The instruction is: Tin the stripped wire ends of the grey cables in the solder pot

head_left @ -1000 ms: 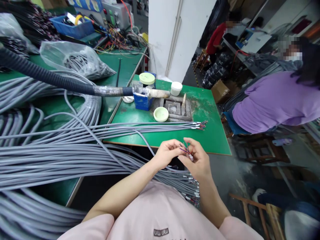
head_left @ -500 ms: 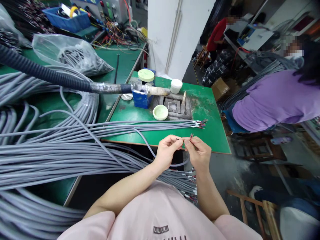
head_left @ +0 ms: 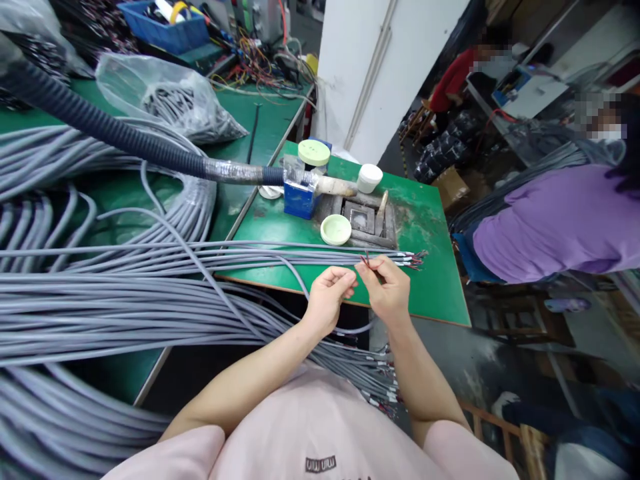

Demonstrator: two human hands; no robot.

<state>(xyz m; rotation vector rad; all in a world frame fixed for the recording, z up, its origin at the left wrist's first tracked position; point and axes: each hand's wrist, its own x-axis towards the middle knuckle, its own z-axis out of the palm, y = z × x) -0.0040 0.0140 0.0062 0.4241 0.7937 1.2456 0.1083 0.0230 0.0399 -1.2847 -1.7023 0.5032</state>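
My left hand (head_left: pixel 327 297) and my right hand (head_left: pixel 387 290) meet over the near edge of a small green table (head_left: pixel 435 280). Both pinch the stripped end of one grey cable (head_left: pixel 295 280), whose thin coloured wires (head_left: pixel 366 261) stick up between my fingertips. The cable loops down below my hands. Just beyond my fingers lies a row of grey cables (head_left: pixel 300 253) with stripped coloured ends (head_left: pixel 413 259) pointing right.
Thick bundles of grey cable (head_left: pixel 100 313) fill the left and run under my arms. A black corrugated hose (head_left: pixel 115 137) reaches a blue box (head_left: pixel 300 199) by a metal pot (head_left: pixel 361 217), a green lid (head_left: pixel 336 229) and a white jar (head_left: pixel 369 177). A person in purple (head_left: pixel 555 220) bends at right.
My hands have risen from lap height to the table edge, still holding the wire end. The view has shifted slightly to the left.
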